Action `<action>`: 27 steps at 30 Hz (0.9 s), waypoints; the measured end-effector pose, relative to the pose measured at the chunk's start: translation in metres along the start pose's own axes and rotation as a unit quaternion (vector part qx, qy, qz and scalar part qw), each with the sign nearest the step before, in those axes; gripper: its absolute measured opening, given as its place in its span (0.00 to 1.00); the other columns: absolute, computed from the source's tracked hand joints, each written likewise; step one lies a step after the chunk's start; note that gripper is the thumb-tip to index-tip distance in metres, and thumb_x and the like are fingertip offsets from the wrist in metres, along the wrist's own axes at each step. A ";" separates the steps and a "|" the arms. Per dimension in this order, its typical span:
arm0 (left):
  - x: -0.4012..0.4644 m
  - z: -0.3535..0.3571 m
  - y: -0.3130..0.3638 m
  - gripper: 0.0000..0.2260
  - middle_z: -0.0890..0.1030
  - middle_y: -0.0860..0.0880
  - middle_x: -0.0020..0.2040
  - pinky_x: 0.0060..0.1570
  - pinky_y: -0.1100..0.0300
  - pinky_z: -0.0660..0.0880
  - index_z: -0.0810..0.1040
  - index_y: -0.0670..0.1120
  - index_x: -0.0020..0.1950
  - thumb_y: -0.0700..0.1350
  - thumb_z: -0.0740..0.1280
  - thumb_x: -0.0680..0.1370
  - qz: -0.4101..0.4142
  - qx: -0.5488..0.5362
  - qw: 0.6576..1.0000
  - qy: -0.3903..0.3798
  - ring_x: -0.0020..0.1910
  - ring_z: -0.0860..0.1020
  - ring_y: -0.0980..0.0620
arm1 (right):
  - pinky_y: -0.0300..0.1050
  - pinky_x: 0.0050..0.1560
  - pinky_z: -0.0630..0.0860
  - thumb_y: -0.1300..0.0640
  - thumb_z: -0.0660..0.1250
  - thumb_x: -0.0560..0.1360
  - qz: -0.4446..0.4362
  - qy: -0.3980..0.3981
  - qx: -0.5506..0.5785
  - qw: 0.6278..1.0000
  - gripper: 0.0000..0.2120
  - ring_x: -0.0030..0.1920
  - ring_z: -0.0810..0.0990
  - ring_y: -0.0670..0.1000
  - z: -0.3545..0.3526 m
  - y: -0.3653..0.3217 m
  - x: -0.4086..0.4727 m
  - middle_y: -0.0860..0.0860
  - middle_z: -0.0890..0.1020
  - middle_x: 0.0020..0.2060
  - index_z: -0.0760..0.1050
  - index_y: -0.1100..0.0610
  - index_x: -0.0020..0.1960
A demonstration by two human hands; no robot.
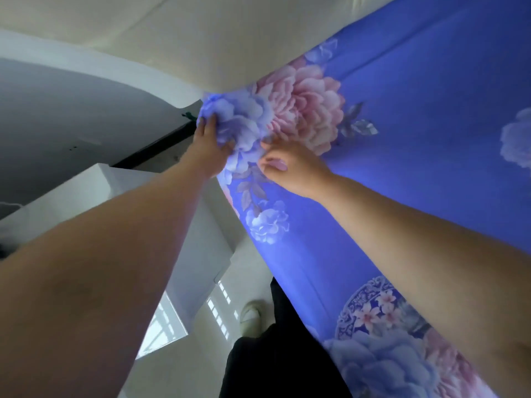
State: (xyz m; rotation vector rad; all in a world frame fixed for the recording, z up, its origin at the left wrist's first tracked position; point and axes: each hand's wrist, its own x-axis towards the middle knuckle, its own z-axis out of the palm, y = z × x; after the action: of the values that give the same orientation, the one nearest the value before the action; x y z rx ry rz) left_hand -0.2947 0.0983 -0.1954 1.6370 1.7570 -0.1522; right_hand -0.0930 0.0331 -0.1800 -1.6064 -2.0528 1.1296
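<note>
Sheet [416, 116]: blue floral, stretched over mattress [201, 38] corner — judged soft, light, stretchy.
Left hand [211, 139]: clenched on bunched corner fabric.
Right hand [290, 168]: pinched cloth just beside.
Grip: corner hem — 2 hands.

Two hands, a left hand [211, 145] and a right hand [290, 168]. One flowered sheet [416, 139] under them, one mattress [201, 38] above them, one white cabinet [94, 191] and one shoe [250, 317] below them.

bedroom at home: floral bedsheet [416, 139] over mattress [201, 38].
</note>
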 end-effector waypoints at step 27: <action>-0.528 0.335 0.070 0.19 0.67 0.46 0.70 0.61 0.50 0.67 0.68 0.48 0.70 0.44 0.61 0.79 0.162 0.112 0.969 -0.147 0.65 0.69 0.41 | 0.50 0.58 0.73 0.49 0.61 0.73 0.471 0.113 0.162 0.860 0.14 0.58 0.76 0.53 0.184 -0.011 -0.696 0.50 0.78 0.56 0.79 0.53 0.53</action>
State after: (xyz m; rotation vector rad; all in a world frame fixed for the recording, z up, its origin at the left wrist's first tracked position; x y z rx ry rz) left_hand -0.1259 -0.5030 -0.1169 1.9266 1.2676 -0.4288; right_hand 0.0092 -0.6778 -0.1343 -2.4536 -0.7921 1.3513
